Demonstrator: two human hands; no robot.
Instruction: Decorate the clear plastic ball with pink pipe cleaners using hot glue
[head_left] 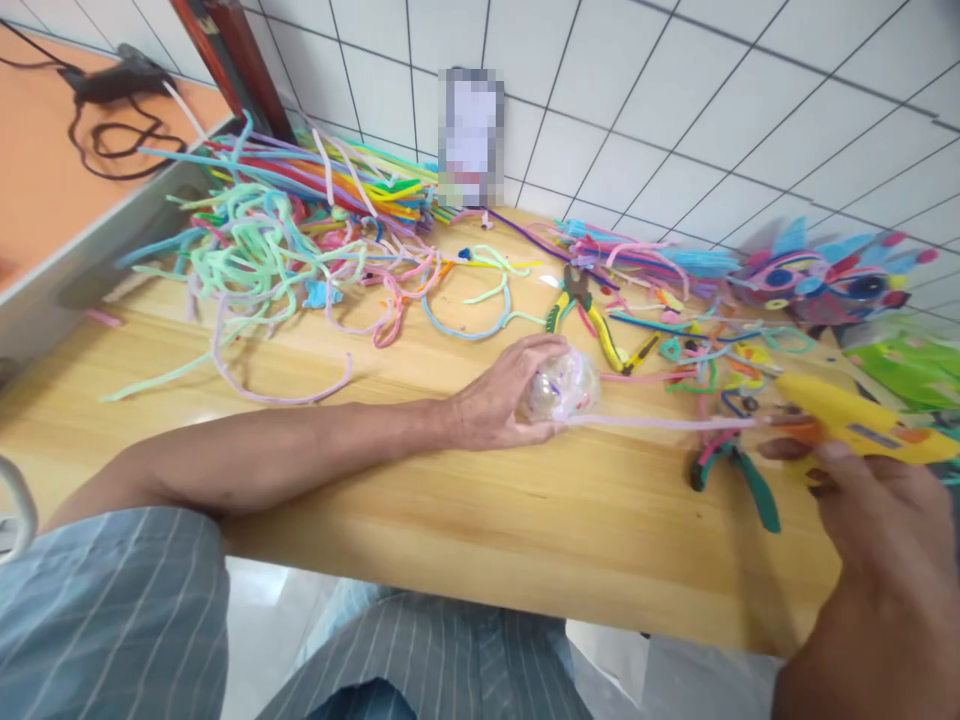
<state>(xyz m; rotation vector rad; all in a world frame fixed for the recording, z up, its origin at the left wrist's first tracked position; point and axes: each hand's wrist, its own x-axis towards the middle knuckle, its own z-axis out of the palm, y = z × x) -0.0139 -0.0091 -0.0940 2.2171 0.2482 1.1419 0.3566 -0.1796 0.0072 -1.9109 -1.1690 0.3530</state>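
Note:
My left hand (pixel 499 395) is wrapped round a clear, rounded plastic piece (pixel 562 385) with small coloured marks, low over the middle of the table. From that piece a pale pink fuzzy stem (pixel 667 424) runs right to the orange front of a yellow glue gun (pixel 862 420). My right hand (pixel 862 490) has its fingers closed on the glue gun at the right. Whether the stem touches the nozzle or is pinched by my right fingers is too blurred to tell.
Yellow-handled pliers (pixel 577 295) lie behind my left hand, green-handled pliers (pixel 739 475) near the glue gun. Fuzzy stems (pixel 255 250) are heaped at the back left. A phone (pixel 471 135) leans on the tiled wall; decorated figures (pixel 817 280) stand back right.

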